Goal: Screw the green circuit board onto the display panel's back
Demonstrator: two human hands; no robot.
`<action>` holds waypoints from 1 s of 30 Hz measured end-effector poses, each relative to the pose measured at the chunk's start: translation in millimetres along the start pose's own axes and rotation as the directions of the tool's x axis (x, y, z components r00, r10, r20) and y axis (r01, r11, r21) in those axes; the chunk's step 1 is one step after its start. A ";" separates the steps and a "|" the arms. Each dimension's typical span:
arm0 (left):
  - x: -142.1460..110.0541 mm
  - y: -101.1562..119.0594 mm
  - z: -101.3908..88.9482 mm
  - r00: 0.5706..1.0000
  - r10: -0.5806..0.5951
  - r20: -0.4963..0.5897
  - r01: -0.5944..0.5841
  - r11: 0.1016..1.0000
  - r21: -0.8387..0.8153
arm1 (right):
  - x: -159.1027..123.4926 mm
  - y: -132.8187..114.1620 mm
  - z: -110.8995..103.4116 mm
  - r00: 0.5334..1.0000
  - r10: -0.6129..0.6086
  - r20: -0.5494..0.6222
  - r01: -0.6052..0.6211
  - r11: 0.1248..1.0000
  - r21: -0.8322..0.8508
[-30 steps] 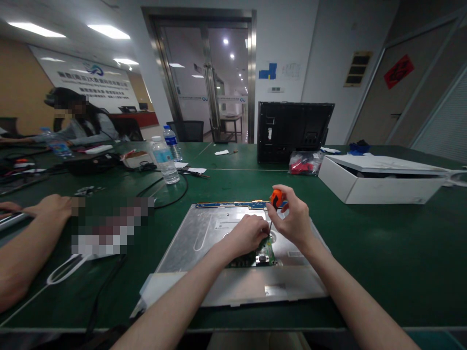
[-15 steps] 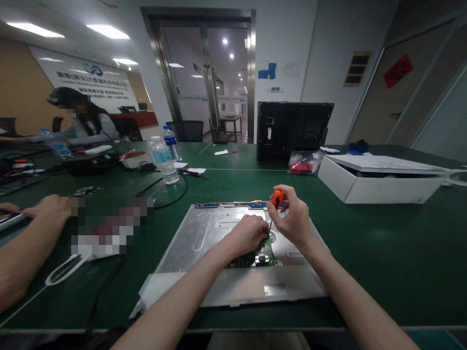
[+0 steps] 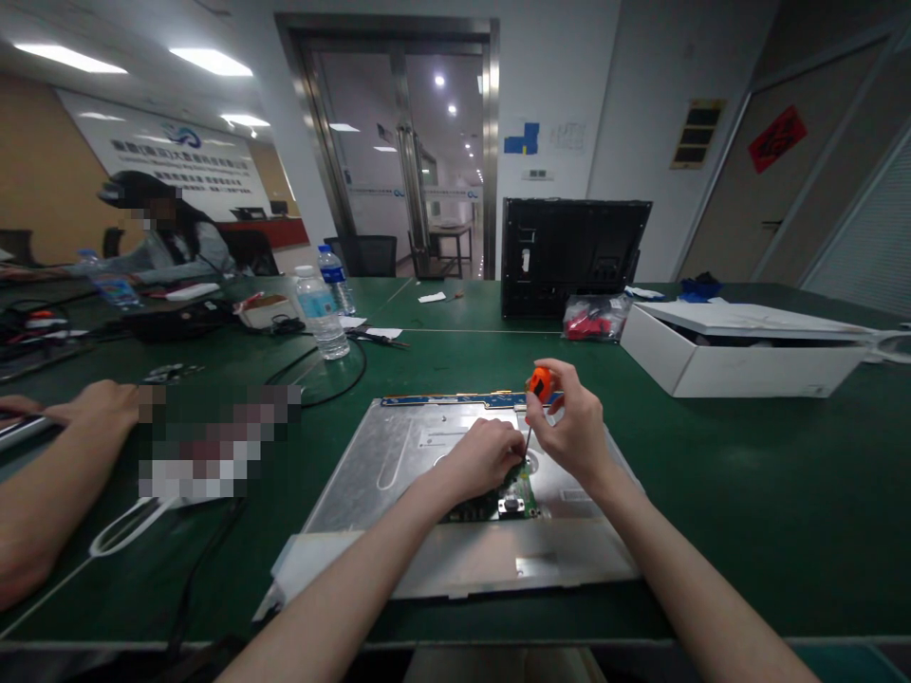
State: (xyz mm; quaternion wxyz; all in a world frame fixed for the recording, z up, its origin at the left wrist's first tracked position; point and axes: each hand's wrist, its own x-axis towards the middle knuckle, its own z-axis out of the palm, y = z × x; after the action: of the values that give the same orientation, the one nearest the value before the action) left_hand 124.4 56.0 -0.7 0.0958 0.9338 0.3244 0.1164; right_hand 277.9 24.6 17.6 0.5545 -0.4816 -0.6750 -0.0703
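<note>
A silver metal display panel (image 3: pixel 399 446) lies flat before me, with a green circuit board (image 3: pixel 523 493) on it and a narrow blue board (image 3: pixel 448 402) along its far edge. My right hand (image 3: pixel 573 413) grips an orange-handled screwdriver (image 3: pixel 541 383), held upright. Its thin shaft points down to the circuit board's upper right corner; the tip is hard to see. My left hand (image 3: pixel 488 453) rests over the board with its fingers curled together beside the shaft's lower end. Whatever those fingers pinch is hidden, and so is much of the board under them.
Two water bottles (image 3: pixel 322 318) stand at the back left. A black monitor (image 3: pixel 573 256), a bag with red contents (image 3: pixel 594 321) and a white box (image 3: pixel 740 356) are at the back right. Another person's arm (image 3: pixel 64 484) and a white cable (image 3: pixel 135 522) lie on the left.
My right fingers have shifted a little around the screwdriver's handle, and the handle looks slightly turned. My left hand and the panel stay where they were.
</note>
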 end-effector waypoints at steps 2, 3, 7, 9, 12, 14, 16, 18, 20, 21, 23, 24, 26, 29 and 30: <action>-0.6 1.4 -1.2 1.000 -0.009 -0.001 0.009 1.000 0.000 | 1.4 0.2 -0.2 0.999 -0.022 -0.025 0.022 1.000 -0.009; -0.8 2.0 -1.8 1.000 -0.013 -0.001 0.013 1.000 0.005 | 2.3 0.2 -0.5 0.999 -0.035 -0.032 0.035 0.999 -0.014; -1.0 2.7 -2.4 1.000 -0.012 0.000 0.012 0.999 0.031 | 4.6 -0.6 -1.8 0.997 -0.071 -0.006 0.071 0.997 -0.030; -0.8 1.8 -1.6 1.000 -0.004 0.001 0.004 1.000 0.028 | 3.9 -0.8 -1.6 0.998 -0.064 0.003 0.064 0.998 -0.027; -0.7 0.3 -0.5 1.000 0.011 -0.004 -0.011 1.000 0.009 | 1.3 -0.7 -0.4 1.000 0.008 0.003 -0.007 1.000 -0.027; -0.9 0.1 -0.5 1.000 0.014 -0.005 -0.014 1.000 0.000 | 0.1 -0.7 0.0 0.998 0.055 0.015 -0.054 0.998 -0.024; -1.0 0.6 -0.9 1.000 0.009 -0.007 -0.009 1.000 -0.005 | 0.2 -1.0 -0.3 0.998 0.056 0.012 -0.056 0.998 -0.019; -1.1 1.4 -1.4 1.000 0.002 -0.009 -0.002 1.000 -0.002 | 1.5 -1.3 -1.2 1.000 0.015 -0.004 -0.015 1.000 -0.019; -0.9 1.8 -1.6 1.000 0.000 -0.009 0.000 1.000 0.007 | 3.2 -1.2 -2.3 1.000 -0.026 -0.005 0.026 0.999 -0.031; -0.7 1.8 -1.5 1.000 -0.001 -0.007 0.001 1.000 0.013 | 3.9 -1.0 -2.8 0.999 -0.039 0.007 0.040 0.999 -0.038; -0.4 1.6 -1.1 1.000 -0.003 -0.003 0.003 1.000 0.022 | 4.4 -0.7 -3.1 0.998 -0.050 0.037 0.051 0.998 -0.047; -0.3 1.3 -0.9 1.000 -0.005 -0.002 0.005 1.000 0.024 | 4.2 -0.6 -3.0 0.998 -0.049 0.045 0.051 0.998 -0.046; -0.3 0.9 -0.6 1.000 -0.007 -0.002 0.007 1.000 0.024 | 3.0 -0.7 -2.1 0.999 -0.033 0.040 0.035 0.998 -0.047; -0.8 0.8 -0.6 1.000 0.001 -0.007 -0.001 1.000 0.010 | 0.8 -1.4 -0.5 1.000 0.023 0.015 -0.022 0.998 -0.056; -1.0 0.9 -0.8 1.000 0.005 -0.007 -0.005 1.000 0.005 | 0.2 -1.7 -0.2 0.999 0.038 0.016 -0.037 0.998 -0.055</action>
State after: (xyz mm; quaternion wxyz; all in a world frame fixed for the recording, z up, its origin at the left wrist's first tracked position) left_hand 124.0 54.8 0.1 0.0922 0.9344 0.3227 0.1192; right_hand 276.8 23.7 18.6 0.5364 -0.5098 -0.6685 -0.0740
